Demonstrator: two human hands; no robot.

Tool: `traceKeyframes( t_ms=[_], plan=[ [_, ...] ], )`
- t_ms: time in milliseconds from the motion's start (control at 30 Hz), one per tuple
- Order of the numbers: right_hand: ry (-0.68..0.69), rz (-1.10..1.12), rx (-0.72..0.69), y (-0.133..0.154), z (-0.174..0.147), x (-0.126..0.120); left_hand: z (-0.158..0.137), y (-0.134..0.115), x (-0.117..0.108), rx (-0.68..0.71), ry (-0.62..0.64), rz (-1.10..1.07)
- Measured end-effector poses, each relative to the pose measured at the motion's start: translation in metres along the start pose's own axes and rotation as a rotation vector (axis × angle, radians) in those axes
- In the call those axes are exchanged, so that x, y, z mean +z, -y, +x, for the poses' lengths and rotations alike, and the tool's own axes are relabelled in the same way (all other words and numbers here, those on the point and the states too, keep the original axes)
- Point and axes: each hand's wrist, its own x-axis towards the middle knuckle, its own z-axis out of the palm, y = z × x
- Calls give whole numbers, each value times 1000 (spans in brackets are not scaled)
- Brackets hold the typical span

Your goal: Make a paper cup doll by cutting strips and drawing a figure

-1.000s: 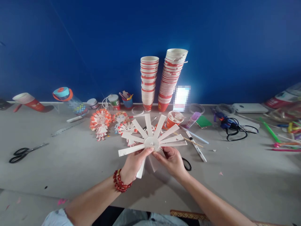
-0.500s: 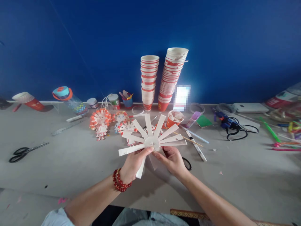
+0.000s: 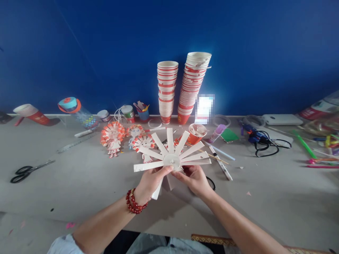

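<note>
Between my two hands is a paper cup cut into strips (image 3: 169, 157), its white strips fanned out around a round base. My left hand (image 3: 150, 181) pinches the lower left of the base, thumb on top, with beaded bracelets at the wrist. On the other side my right hand (image 3: 195, 180) grips the lower right edge; its fingertips are partly hidden underneath. Behind the strips lie paper dolls (image 3: 144, 144) with red and white fringed heads, partly covered. A larger fringed doll (image 3: 113, 137) lies to their left.
Two tall stacks of paper cups (image 3: 167, 91) stand by the blue wall. A cup of scraps (image 3: 197, 133), a marker (image 3: 221, 164) and a glue gun (image 3: 251, 134) lie right of centre. Black-handled scissors (image 3: 29, 171) rest at left, near a bottle (image 3: 78, 111).
Both hands keep their hold on the cut cup, which has turned very slightly. The rest of the table looks the same, apart from a tiny camera shift.
</note>
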Motion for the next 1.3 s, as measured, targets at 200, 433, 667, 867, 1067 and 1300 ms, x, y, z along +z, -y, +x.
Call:
traceKeyframes(
  t_ms=[200, 433, 667, 867, 1067, 1300],
  plan=[
    [28, 17, 66, 7, 1, -1, 2, 4, -4, 11, 46, -13],
    [17, -25, 57, 9, 2, -8, 2, 6, -6, -49, 76, -26],
    [5, -62, 59, 7, 2, -9, 2, 6, -8, -51, 98, 16],
    [49, 53, 83, 10, 2, -8, 2, 5, -8, -54, 128, -37],
    [94, 85, 139, 6, 3, -14, -2, -1, -9, -39, 123, -90],
    [71, 49, 156, 2, 3, -16, 3, 3, -15, 126, 223, 89]
  ],
)
